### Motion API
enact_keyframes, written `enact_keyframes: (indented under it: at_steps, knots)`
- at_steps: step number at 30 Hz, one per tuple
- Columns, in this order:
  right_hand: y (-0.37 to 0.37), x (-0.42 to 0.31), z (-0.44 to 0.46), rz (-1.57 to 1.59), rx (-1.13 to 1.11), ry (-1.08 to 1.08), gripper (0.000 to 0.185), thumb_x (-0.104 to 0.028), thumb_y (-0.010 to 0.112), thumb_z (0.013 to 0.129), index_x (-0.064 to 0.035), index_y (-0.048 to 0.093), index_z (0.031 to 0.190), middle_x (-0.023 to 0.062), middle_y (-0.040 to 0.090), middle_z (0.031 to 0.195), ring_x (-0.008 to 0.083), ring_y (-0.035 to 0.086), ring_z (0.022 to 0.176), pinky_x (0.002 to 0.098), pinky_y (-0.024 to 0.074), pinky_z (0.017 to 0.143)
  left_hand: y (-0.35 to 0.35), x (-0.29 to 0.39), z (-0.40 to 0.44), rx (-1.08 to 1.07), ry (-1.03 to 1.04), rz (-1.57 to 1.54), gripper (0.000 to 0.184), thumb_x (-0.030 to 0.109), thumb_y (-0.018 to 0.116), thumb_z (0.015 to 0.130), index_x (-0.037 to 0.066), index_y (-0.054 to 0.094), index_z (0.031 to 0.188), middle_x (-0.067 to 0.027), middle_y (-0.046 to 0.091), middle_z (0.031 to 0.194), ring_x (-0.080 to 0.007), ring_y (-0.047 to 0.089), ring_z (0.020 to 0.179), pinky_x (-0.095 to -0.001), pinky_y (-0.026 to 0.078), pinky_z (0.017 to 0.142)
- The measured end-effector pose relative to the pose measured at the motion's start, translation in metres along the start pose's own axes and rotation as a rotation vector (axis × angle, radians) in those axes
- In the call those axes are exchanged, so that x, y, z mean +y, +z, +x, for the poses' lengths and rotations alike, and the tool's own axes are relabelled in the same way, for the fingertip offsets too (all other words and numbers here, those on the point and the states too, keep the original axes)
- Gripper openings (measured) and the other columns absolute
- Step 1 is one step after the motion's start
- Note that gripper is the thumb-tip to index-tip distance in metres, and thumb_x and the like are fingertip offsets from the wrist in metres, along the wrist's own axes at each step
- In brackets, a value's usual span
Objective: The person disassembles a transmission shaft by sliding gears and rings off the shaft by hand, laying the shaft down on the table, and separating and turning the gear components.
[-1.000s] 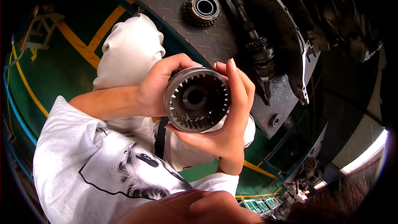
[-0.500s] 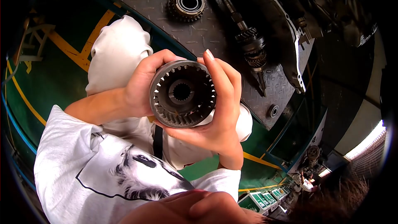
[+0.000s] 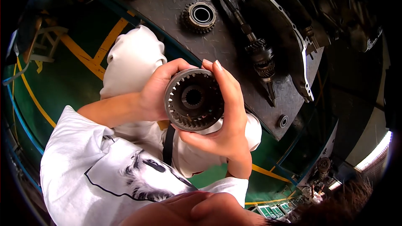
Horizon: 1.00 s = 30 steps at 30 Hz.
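Observation:
Between my two hands is a dark metal ring gear (image 3: 172, 115), a hollow cup shape with teeth around its inner wall and a splined hole in its middle. Its open end faces up at me. My left hand (image 3: 155, 94) wraps around its left side, and some of those fingers are hidden behind it. On the other side, my right hand (image 3: 232, 117) is curved around the gear, fingers along the right edge and thumb underneath. Both hands hold it above my lap, beside the metal bench.
On the patterned metal bench (image 3: 167, 12) stand a toothed gear (image 3: 200, 17), a long gear shaft (image 3: 261, 54) and a housing (image 3: 299, 42) with a pale flange. A small bearing (image 3: 283, 121) lies by the bench corner. My knee (image 3: 134, 58) is against the bench's near edge.
The whole view has shifted, so everything appears slightly farther right and down. The ring gear looks slightly tilted in my hands; both hands keep their hold on it.

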State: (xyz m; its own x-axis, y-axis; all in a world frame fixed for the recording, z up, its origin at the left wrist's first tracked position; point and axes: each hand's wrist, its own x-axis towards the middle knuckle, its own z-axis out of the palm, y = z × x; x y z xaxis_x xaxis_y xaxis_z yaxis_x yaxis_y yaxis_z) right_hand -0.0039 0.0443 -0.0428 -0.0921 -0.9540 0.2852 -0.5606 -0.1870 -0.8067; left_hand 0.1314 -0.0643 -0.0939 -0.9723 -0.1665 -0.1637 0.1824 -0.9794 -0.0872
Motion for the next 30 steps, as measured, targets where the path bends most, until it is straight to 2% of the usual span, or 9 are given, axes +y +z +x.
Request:
enact_keyframes:
  at_steps: [10,12,15,19,20,21,22,26,30]
  knots:
    - [-0.003,0.003,0.001,0.059,-0.04,-0.013,0.103,-0.011,0.082,0.056,0.0016,0.035,0.147,0.0224,0.047,0.144,0.0383,0.05,0.128,0.0446,0.0387,0.107,-0.014,-0.003,0.003,0.131,-0.06,0.111,0.032,0.032,0.046,0.095,0.011,0.07,0.099,-0.0043,0.073,0.098,-0.0152,0.069,0.087,-0.0336,0.057,0.082]
    - [-0.003,0.004,0.0,0.031,-0.061,0.008,0.106,-0.012,0.081,0.054,0.0007,0.034,0.149,0.0214,0.048,0.143,0.0316,0.052,0.13,0.0393,0.0399,0.109,-0.017,-0.003,0.004,0.092,-0.073,0.115,0.031,0.033,0.047,0.095,0.012,0.069,0.099,-0.0039,0.073,0.098,-0.0151,0.069,0.086,-0.0335,0.057,0.081]
    - [-0.002,0.0,0.001,0.001,-0.042,0.001,0.104,-0.01,0.08,0.055,0.0006,0.035,0.148,0.0209,0.049,0.142,0.0306,0.052,0.128,0.0383,0.0402,0.108,0.0,-0.002,0.001,0.233,-0.041,0.141,0.031,0.03,0.046,0.096,0.007,0.068,0.097,-0.0082,0.071,0.093,-0.0185,0.07,0.087,-0.0346,0.06,0.076]
    - [-0.003,0.0,-0.002,0.066,0.026,0.025,0.102,-0.006,0.079,0.055,0.0019,0.035,0.147,0.0216,0.05,0.139,0.0284,0.055,0.125,0.0365,0.0414,0.106,0.001,-0.008,0.003,0.205,-0.049,0.199,0.038,0.039,0.047,0.092,0.011,0.07,0.104,-0.0088,0.072,0.104,-0.0194,0.071,0.09,-0.0363,0.059,0.081]
    - [-0.004,0.0,-0.002,0.079,0.032,0.037,0.102,-0.006,0.079,0.055,0.0022,0.035,0.147,0.0216,0.05,0.138,0.0283,0.055,0.124,0.0365,0.0416,0.106,0.003,-0.009,0.005,0.211,-0.047,0.151,0.037,0.038,0.047,0.093,0.011,0.07,0.103,-0.0075,0.073,0.104,-0.019,0.071,0.088,-0.0364,0.058,0.083]
    - [-0.003,-0.001,-0.002,0.089,0.048,0.062,0.101,-0.009,0.081,0.055,0.0019,0.038,0.145,0.0229,0.051,0.136,0.035,0.054,0.123,0.0419,0.043,0.105,-0.002,-0.01,0.007,0.171,-0.028,0.146,0.036,0.037,0.047,0.093,0.011,0.07,0.102,-0.0068,0.073,0.103,-0.0186,0.071,0.088,-0.0362,0.058,0.083]
    - [-0.002,-0.002,-0.002,0.039,0.046,0.034,0.1,-0.01,0.081,0.054,0.0016,0.039,0.145,0.0227,0.051,0.135,0.0357,0.054,0.122,0.042,0.0433,0.104,-0.006,-0.009,0.008,0.131,-0.018,0.139,0.035,0.036,0.048,0.093,0.011,0.071,0.1,-0.0061,0.073,0.101,-0.0182,0.071,0.088,-0.0359,0.058,0.084]
    - [-0.002,-0.008,0.002,-0.025,0.02,0.003,0.097,-0.013,0.082,0.053,0.0014,0.043,0.142,0.0217,0.052,0.131,0.0356,0.056,0.118,0.0418,0.0458,0.1,-0.009,-0.008,0.008,0.149,-0.003,0.171,0.033,0.034,0.048,0.094,0.01,0.071,0.096,-0.005,0.074,0.097,-0.0164,0.07,0.087,-0.035,0.057,0.08]
    - [-0.001,-0.011,0.003,-0.139,0.051,0.032,0.091,-0.015,0.082,0.054,0.0009,0.049,0.137,0.0198,0.05,0.127,0.0343,0.057,0.113,0.0409,0.0494,0.095,-0.009,-0.007,0.007,0.122,0.0,0.188,0.035,0.036,0.049,0.095,0.009,0.07,0.101,-0.0063,0.073,0.1,-0.0163,0.069,0.089,-0.0358,0.056,0.085]
